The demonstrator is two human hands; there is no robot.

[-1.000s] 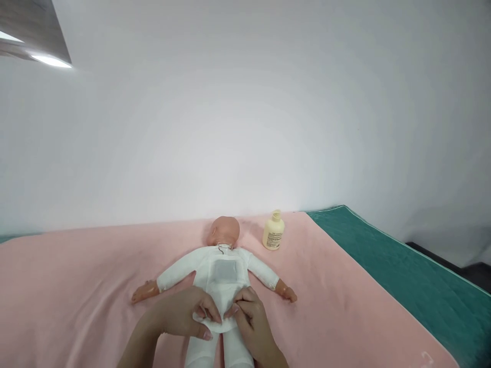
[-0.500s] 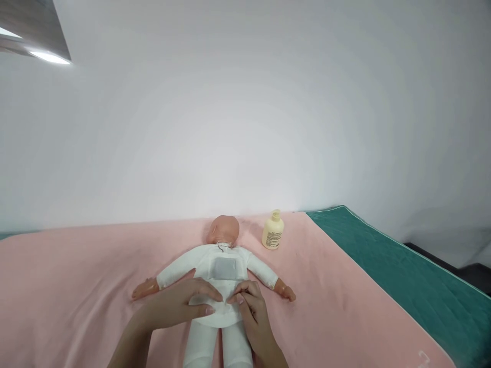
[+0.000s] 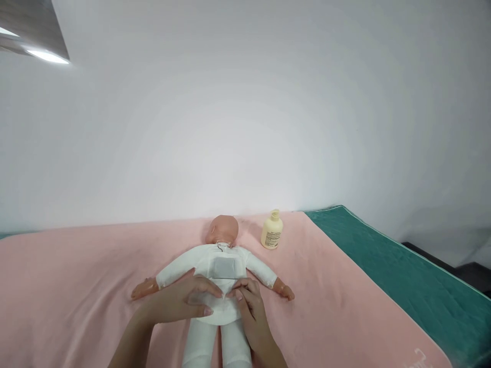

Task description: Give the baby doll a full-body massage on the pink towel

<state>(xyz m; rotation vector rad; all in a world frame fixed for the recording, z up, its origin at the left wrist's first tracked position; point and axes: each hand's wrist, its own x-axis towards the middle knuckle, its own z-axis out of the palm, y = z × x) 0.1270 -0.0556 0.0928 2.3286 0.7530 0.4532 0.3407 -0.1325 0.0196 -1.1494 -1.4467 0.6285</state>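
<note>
Two bare hands at the lower torso of a white cloth-bodied doll with brown plastic head and hands (image 3: 217, 314)

The doll lies flat on a smooth pink cloth (image 3: 92, 266), its head toward a plain pale wall (image 3: 230, 112), its arms stretched out to both sides and its legs running toward the camera. Its face cannot be seen. A grey rectangular patch (image 3: 224, 268) sits on the upper torso, and a thin dark thread (image 3: 220, 248) shows at the neck.

The left hand (image 3: 184, 301) reaches in over the doll's side, thumb and forefinger spread apart, the forefinger's tip at the middle of the white fabric just below the patch. The right hand (image 3: 249, 306) faces it, its fingers curled inward and the thumb laid close to them; whether they pinch a fold of fabric, I cannot tell. The fingertips of the two hands are near each other.

A pale yellow plastic bottle with dark printing (image 3: 272, 231) stands upright on the pink cloth, to the right of the doll's head and well apart from both hands. A green cloth (image 3: 406, 271) shows beyond the pink one on the right, and a shiny panel with a bright streak of light (image 3: 32, 28) fills the top left corner
</note>
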